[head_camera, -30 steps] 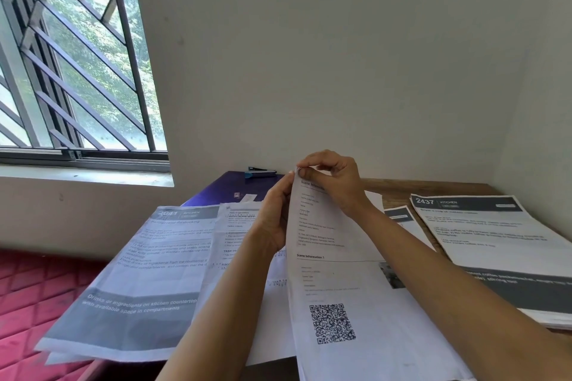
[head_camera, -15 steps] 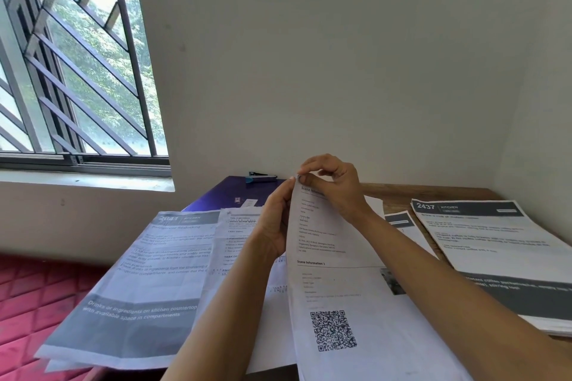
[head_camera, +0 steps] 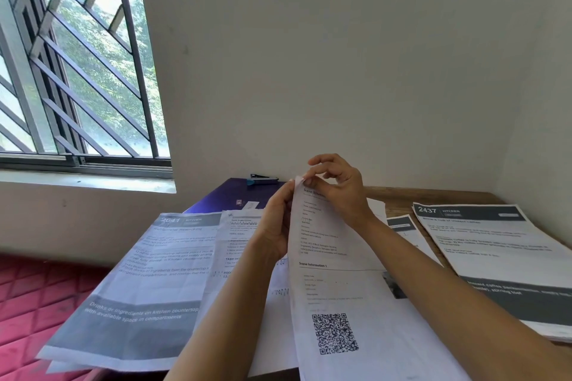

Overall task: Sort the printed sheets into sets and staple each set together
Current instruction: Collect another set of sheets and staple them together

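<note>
A wooden table (head_camera: 433,196) sits in a white-walled corner beside a barred window (head_camera: 80,71), strewn with printed sheets. My right hand (head_camera: 339,192) pinches the top corner of the QR sheet (head_camera: 334,288), raised off the table in front of me. My left hand (head_camera: 274,229) holds its left edge, fingertips hidden behind the paper. A stapler (head_camera: 263,179) lies against the wall. The small print is blurred, and the 2437 stack (head_camera: 495,244) is cut off at the right.

A room in a home

A wooden table (head_camera: 433,195) stands in a corner of plain walls (head_camera: 340,56). Left of it are a barred window (head_camera: 77,71) and a red padded mat (head_camera: 31,303).
</note>
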A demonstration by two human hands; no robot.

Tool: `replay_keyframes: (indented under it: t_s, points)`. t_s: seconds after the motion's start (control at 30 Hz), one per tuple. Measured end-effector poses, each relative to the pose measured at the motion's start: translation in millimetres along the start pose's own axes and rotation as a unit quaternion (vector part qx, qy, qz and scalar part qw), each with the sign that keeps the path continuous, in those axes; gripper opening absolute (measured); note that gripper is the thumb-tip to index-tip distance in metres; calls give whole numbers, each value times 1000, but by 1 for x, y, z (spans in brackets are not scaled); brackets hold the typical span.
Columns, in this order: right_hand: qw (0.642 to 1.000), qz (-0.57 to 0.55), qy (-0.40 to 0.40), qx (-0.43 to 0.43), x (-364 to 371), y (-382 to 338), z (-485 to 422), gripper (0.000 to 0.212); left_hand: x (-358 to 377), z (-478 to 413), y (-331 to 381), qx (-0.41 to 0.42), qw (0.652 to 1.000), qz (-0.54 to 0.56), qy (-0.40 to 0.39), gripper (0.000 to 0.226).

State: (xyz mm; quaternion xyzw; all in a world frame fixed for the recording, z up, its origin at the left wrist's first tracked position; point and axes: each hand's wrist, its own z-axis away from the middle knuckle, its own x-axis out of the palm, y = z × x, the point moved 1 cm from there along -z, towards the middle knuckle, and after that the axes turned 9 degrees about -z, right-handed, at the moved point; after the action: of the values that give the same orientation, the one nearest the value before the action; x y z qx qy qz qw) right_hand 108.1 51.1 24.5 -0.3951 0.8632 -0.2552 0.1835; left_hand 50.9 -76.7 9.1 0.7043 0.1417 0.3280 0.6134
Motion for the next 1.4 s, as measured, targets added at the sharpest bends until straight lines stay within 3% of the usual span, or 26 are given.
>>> replay_keyframes:
  t_s: [0.13, 0.33, 0.53, 0.77, 0.9, 1.4]
  points:
    - [1000, 1, -11, -4, -2, 3, -2, 3, -1, -4, -2, 15, 999, -42, 30, 32]
    - [1000, -8, -20, 11, -2, 7, -2, 5, -3, -4, -5, 130, 990, -34, 42, 22]
    - [999, -11, -25, 18, -2, 7, -3, 10, -1, -5, -6, 200, 962, -152, 105, 24]
    - [1000, -11, -13, 17, -5, 6, -3, 11, 1, 1, -1, 198, 951, -209, 117, 45]
    - [999, -8, -3, 32, -5, 10, -2, 9, 2, 4, 1, 201, 950, -212, 107, 32]
    - [997, -29, -9, 71, -6, 6, -2, 6, 0, 5, 0, 203, 950, -208, 111, 23]
